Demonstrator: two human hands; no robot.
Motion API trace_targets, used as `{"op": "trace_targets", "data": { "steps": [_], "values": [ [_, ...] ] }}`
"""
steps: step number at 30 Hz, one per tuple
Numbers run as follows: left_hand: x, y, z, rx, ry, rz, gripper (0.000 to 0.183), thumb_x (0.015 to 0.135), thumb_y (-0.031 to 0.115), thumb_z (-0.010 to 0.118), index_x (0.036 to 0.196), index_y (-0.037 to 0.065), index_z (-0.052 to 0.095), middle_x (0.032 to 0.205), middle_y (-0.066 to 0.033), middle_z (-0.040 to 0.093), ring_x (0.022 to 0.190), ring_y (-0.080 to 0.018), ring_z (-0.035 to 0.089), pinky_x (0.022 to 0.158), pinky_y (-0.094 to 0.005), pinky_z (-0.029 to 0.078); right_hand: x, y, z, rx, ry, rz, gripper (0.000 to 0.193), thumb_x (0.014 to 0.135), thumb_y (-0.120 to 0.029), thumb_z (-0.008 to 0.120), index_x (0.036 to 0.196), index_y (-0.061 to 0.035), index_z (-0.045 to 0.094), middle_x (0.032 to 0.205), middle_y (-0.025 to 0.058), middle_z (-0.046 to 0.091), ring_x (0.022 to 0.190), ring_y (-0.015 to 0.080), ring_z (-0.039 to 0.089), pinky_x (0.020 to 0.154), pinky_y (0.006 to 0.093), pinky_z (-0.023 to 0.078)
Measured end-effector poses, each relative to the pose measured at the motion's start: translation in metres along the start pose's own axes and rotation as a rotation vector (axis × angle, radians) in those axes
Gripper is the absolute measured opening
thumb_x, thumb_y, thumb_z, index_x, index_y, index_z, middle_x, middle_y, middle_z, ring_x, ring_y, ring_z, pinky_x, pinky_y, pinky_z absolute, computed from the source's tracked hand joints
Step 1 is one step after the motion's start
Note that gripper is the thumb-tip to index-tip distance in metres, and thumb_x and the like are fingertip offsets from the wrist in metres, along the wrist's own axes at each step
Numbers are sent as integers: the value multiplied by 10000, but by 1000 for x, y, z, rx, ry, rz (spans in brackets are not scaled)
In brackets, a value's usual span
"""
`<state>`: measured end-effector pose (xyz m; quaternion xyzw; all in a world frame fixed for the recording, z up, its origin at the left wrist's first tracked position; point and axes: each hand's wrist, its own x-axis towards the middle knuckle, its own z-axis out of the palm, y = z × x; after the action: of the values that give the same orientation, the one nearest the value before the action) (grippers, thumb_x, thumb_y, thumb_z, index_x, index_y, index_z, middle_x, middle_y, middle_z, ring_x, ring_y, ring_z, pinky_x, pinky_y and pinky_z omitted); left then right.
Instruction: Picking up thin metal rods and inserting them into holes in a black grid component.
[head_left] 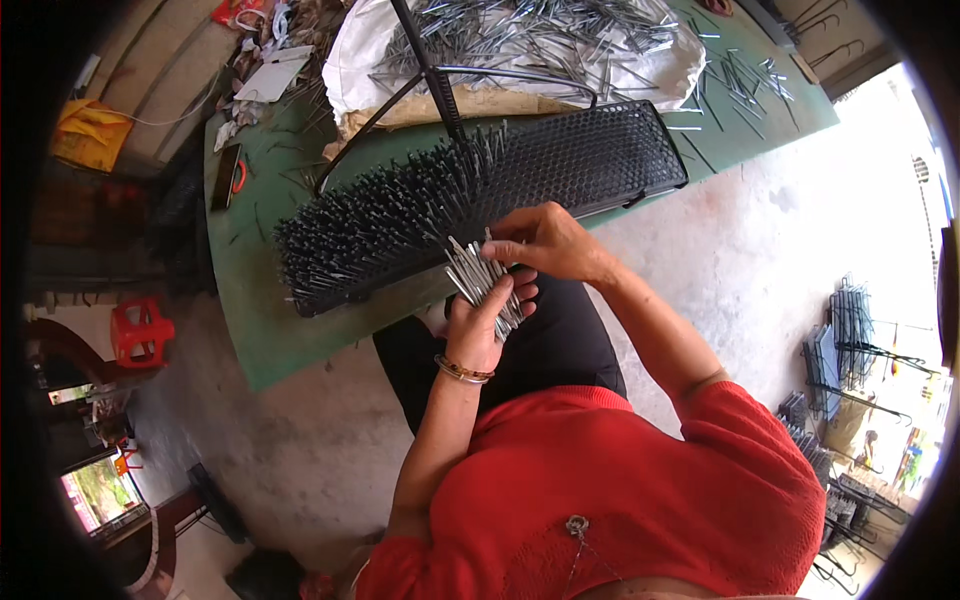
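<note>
While the left hand (476,324) cups a loose bundle of metal rods (472,270) — thumb laid across them, fingers curled round the far side — the right hand (560,245) reaches in from the right to the bundle's upper end. Its thumb and forefinger are drawn close together there, seemingly on a rod end, though whether they pinch one or several I cannot tell. The bundle slants from upper left to lower right, roughly crosswise to the long black tray (610,150), which runs from lower left to upper right just beyond both hands on the green table (240,335). Standing rods (365,225) crowd the tray's left part; its right part shows bare holes. What matters most is where these two parts meet: that border lies straight ahead of the fingertips, a little past the bundle's top. Of the two hands, the right is nearer the bare holes and overlaps the tray's near edge in view, while the left sits lower, on the person's side of the tray.
</note>
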<state>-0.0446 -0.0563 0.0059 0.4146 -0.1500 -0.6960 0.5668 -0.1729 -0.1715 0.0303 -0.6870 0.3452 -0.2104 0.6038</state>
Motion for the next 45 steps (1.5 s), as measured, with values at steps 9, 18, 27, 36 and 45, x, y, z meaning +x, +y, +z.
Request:
{"op": "trace_targets", "data": {
  "steps": [9, 18, 27, 36, 45],
  "values": [
    [5, -10, -3, -65, 25, -7, 296, 927, 146, 535, 1203, 44, 505, 1107, -133, 613, 987, -211, 612, 807, -371, 526, 8, 9, -9, 308, 123, -10, 217, 852, -152, 669, 941, 43, 634, 827, 48, 656, 762, 90, 597, 673, 236, 486],
    [6, -8, -3, -64, 49, -39, 238, 926, 131, 527, 1158, 77, 519, 1119, -135, 607, 988, -199, 609, 813, -361, 518, 42, -9, -27, 139, 346, -255, 197, 875, -121, 637, 992, 37, 622, 883, 48, 663, 825, 78, 597, 739, 224, 487],
    [2, -17, -7, -71, 59, -94, 231, 916, 109, 533, 1143, 73, 508, 1077, -135, 617, 936, -190, 617, 783, -354, 528, 62, 4, -23, -24, 404, -401, 189, 862, -132, 651, 983, 13, 639, 910, 58, 677, 850, 99, 612, 756, 251, 491],
    [-1, -18, -7, -69, 69, -109, 230, 914, 106, 534, 1138, 66, 506, 1056, -132, 624, 907, -187, 624, 777, -353, 530, 57, 0, -13, -86, 462, -441, 184, 853, -121, 655, 985, 4, 634, 919, 75, 675, 856, 133, 632, 750, 271, 498],
    [-2, -20, -9, -92, 67, -107, 252, 910, 101, 542, 1152, 43, 504, 1047, -139, 624, 907, -192, 622, 778, -352, 534, 61, 3, -15, -266, 423, -631, 174, 839, -135, 644, 964, -17, 617, 869, 139, 641, 759, 291, 635, 643, 341, 497]
  ]
}}
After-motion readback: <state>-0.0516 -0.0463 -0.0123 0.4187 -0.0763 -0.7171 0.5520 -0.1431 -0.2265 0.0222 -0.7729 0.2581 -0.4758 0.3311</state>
